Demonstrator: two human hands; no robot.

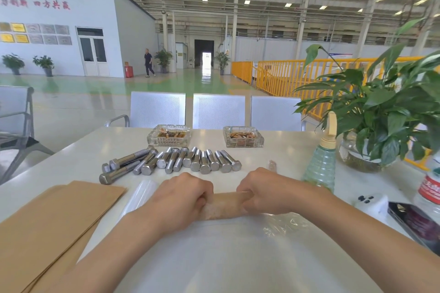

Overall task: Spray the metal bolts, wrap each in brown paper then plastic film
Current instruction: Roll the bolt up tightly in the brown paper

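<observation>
**Wrapped Bolt: Two-Hand Grip**

Because brown paper covers it, the bolt inside the wrapped roll [225,206] is hidden. Left hand [183,200] and right hand [264,191] curl around its ends, concealing both. The roll lies left-to-right on the table [238,264], atop plastic film [283,221].

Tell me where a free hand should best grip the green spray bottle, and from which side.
Probably the narrow neck just under the trigger of the spray bottle, which stands upright. Come from its left, the open table side; the potted plant crowds its right.
</observation>
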